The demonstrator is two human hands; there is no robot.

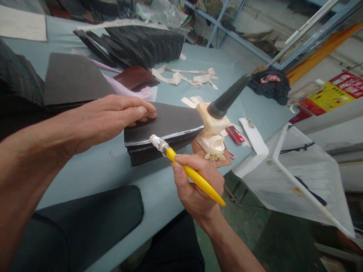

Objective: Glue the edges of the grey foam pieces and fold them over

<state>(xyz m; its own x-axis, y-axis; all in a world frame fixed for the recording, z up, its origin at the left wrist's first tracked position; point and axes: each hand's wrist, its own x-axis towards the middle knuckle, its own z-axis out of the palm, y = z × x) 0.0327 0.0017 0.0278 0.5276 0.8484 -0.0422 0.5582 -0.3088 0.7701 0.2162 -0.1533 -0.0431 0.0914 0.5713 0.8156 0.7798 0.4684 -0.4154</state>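
Note:
My right hand grips a brush with a yellow handle. White paste coats its bristles, which are at the near edge of a stack of dark flat panels. A white line of paste runs along the top panel's edge. My left hand lies flat over the stack's left end, fingers stretched out and holding nothing. To the right of the stack, a pot of whitish paste sits on a brown board, below a pale block with a black cone-shaped handle.
More dark panels are piled at left, with a leaning row of them behind. A dark padded piece lies at the front. Cloth strips and a red box are on the table. A white bin stands at right.

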